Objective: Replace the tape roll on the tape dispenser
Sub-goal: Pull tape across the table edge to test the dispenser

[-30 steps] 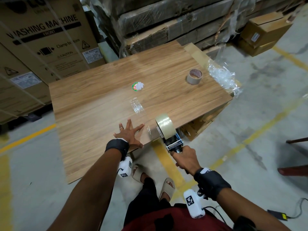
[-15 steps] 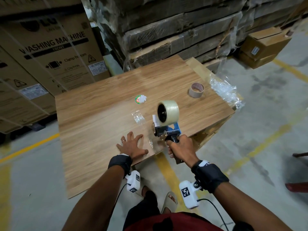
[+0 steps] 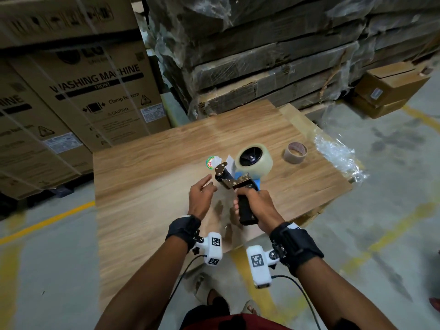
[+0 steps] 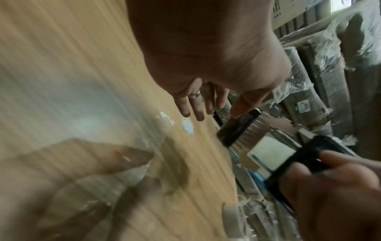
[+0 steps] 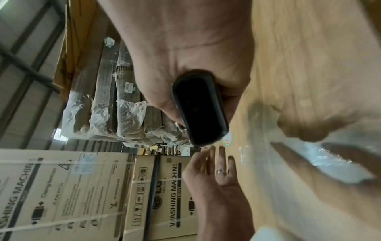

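My right hand (image 3: 256, 203) grips the black handle (image 5: 199, 107) of the tape dispenser (image 3: 235, 181) and holds it up over the wooden table (image 3: 147, 194). A full clear tape roll (image 3: 253, 159) sits on its hub, facing me. My left hand (image 3: 202, 195) hovers just left of the dispenser's front end, fingers straight and reaching toward it, holding nothing; the left wrist view shows the fingers (image 4: 195, 107) close beside the black roller (image 4: 237, 128). An almost empty brown tape core (image 3: 295, 152) lies on the table to the right.
A green and red round label (image 3: 210, 161) and scraps of clear film (image 4: 164, 119) lie on the table. Crumpled plastic wrap (image 3: 338, 156) hangs off the right edge. Washing machine cartons (image 3: 95, 96) stand at the back left, wrapped pallets (image 3: 273, 55) behind.
My right hand raised the dispenser from the table's near edge and turned it so the roll faces me. My left hand lifted off the table and moved toward the dispenser's front.
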The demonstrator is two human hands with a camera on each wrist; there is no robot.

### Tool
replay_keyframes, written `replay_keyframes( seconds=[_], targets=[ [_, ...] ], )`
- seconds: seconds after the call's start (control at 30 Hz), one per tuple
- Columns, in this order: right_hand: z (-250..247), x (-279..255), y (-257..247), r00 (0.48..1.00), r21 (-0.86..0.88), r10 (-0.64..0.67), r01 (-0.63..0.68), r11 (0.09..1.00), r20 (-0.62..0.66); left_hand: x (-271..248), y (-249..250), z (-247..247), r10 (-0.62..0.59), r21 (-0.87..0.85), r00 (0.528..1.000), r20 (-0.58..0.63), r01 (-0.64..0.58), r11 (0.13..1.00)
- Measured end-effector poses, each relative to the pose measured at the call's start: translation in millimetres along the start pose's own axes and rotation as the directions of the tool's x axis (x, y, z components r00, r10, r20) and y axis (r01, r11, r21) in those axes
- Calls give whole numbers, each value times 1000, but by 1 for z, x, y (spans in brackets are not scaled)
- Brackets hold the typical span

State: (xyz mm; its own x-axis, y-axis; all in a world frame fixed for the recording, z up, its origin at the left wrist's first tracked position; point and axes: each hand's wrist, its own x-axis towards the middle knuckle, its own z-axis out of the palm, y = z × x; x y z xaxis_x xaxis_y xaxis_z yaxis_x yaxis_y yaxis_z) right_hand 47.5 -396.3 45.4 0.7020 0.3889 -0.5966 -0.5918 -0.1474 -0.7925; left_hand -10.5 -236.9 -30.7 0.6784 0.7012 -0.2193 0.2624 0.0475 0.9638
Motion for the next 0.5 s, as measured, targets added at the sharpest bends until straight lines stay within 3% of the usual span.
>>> replay_keyframes(
  seconds=[0.13, 0.23, 0.37, 0.5],
  targets=[
    [21, 14, -16, 998, 86, 24, -29, 996, 50, 14, 26, 4, 82, -157, 995, 51, -73, 985],
    [33, 24, -24, 998, 103, 23, -29, 994, 56, 28, 34, -1, 61, -261, 998, 31, -51, 964],
    [45, 36, -35, 998, 132, 22, -30, 991, 59, 54, 30, -18, 7, -289, 999, 48, 7, 957],
    [56, 45, -42, 998, 165, 12, -23, 986, 66, 74, 29, -36, 29, -273, 996, 80, -6, 962]
  ],
)
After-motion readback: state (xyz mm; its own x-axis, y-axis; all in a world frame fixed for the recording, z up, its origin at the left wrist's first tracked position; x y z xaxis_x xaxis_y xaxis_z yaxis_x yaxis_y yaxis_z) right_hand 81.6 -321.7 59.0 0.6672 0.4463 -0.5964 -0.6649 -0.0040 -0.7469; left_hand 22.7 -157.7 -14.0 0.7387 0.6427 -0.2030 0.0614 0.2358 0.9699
